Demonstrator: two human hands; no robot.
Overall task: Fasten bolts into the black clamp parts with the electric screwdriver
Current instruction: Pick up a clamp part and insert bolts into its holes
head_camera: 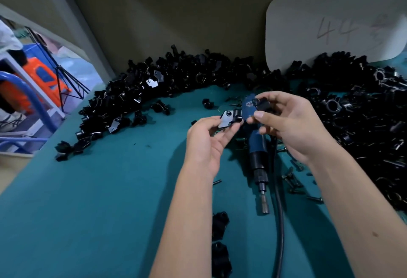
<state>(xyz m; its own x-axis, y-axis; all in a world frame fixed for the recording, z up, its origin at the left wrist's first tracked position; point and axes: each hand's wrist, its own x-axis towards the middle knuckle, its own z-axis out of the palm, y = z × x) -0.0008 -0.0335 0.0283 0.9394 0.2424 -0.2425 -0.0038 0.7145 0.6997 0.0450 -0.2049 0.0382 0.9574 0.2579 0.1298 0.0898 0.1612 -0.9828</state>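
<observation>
Head view shows my left hand pinching one clamp part between its fingers. My right hand fingers hold another black part, with the screwdriver lying below them on the surface.

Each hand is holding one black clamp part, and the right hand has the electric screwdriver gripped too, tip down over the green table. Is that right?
Not quite. The head view shows the electric screwdriver lying on the green table under the hands, gripped by neither. The rest holds: the left hand pinches one black clamp part, and the right hand holds another clamp part.
</observation>
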